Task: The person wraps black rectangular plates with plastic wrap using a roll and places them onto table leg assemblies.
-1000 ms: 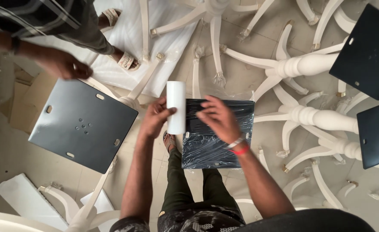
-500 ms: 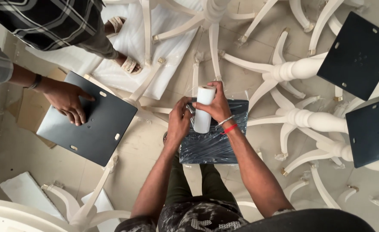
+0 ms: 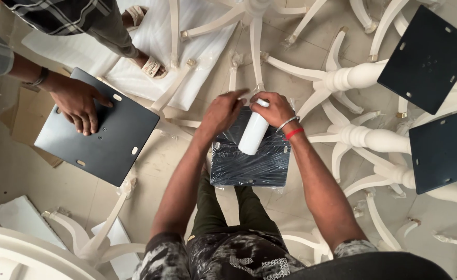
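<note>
Your right hand [image 3: 274,109]: fingers closed round the top end of a white roll [image 3: 253,134], held tilted over the plastic-wrapped black panel [image 3: 250,162]; your left hand [image 3: 220,113]: fingers loosely curled on the panel's far edge, just beside the roll, gripping nothing; panel: on the floor between your legs; co-worker's hand [image 3: 78,102]: flat on a bare black plate [image 3: 99,136] to your left; white pedestal legs [image 3: 353,78]: scattered around.
</note>
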